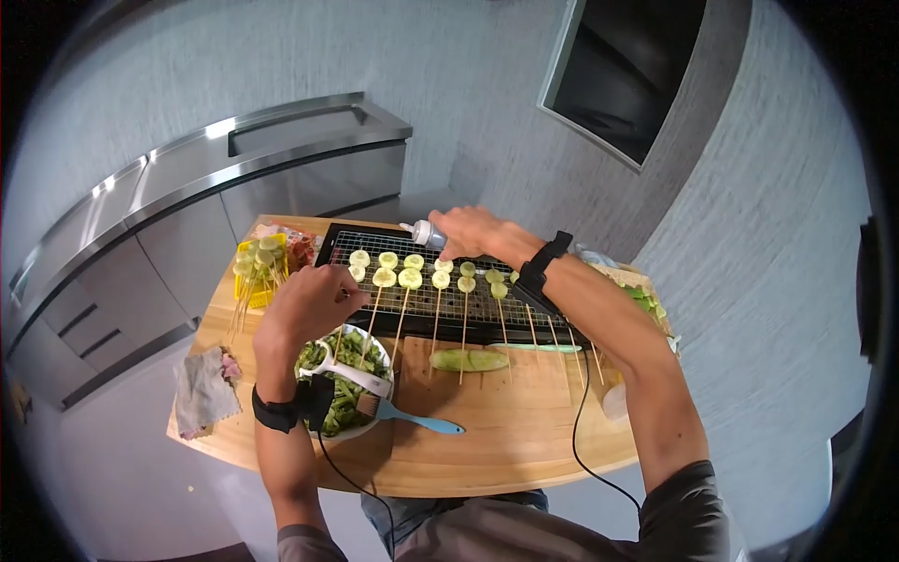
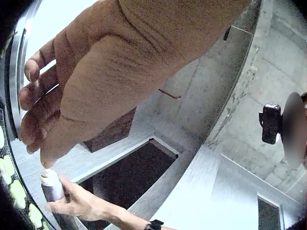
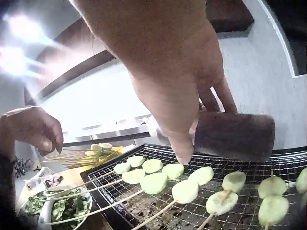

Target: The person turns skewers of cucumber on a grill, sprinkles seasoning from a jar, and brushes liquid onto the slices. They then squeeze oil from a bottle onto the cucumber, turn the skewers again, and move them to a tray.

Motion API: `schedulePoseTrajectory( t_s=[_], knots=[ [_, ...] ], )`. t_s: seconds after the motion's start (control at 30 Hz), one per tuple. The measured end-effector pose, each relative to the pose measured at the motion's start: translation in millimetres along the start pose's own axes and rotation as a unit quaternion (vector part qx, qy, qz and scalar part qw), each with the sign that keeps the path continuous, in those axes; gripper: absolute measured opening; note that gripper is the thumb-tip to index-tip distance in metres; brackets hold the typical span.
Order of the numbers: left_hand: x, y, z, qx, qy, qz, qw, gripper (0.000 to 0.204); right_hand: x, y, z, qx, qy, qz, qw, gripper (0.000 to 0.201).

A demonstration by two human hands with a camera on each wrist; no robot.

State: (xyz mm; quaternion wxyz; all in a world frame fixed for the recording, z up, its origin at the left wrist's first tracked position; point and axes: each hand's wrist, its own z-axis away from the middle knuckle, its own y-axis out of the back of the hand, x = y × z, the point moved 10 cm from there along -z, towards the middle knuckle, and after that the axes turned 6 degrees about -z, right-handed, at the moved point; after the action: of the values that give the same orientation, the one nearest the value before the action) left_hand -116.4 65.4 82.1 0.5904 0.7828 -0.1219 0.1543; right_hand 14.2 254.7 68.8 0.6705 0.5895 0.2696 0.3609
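Note:
My right hand grips a bottle with a white cap, tipped on its side above the grill rack; in the right wrist view the bottle lies level over the wire mesh. Below it, skewered pale green slices rest in a row on the rack, their sticks pointing toward me. My left hand hovers over the rack's left front corner, fingers loosely bent; the left wrist view shows the left hand's fingers with nothing held.
A bowl of green peelings holds a white peeler. Beside it lies a blue-handled brush. A green piece rests on the wooden board. More skewers stand in a yellow basket at the left, behind a grey cloth.

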Motion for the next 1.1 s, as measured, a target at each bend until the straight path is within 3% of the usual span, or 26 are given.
schedulePoseTrajectory(
  t_s=[1.1],
  knots=[
    [13.3,-4.8,-0.5,-0.04,-0.001,-0.002,0.999,0.023,22.6,-9.9,15.5,-0.002,0.003,-0.012,1.0,0.052]
  ],
)
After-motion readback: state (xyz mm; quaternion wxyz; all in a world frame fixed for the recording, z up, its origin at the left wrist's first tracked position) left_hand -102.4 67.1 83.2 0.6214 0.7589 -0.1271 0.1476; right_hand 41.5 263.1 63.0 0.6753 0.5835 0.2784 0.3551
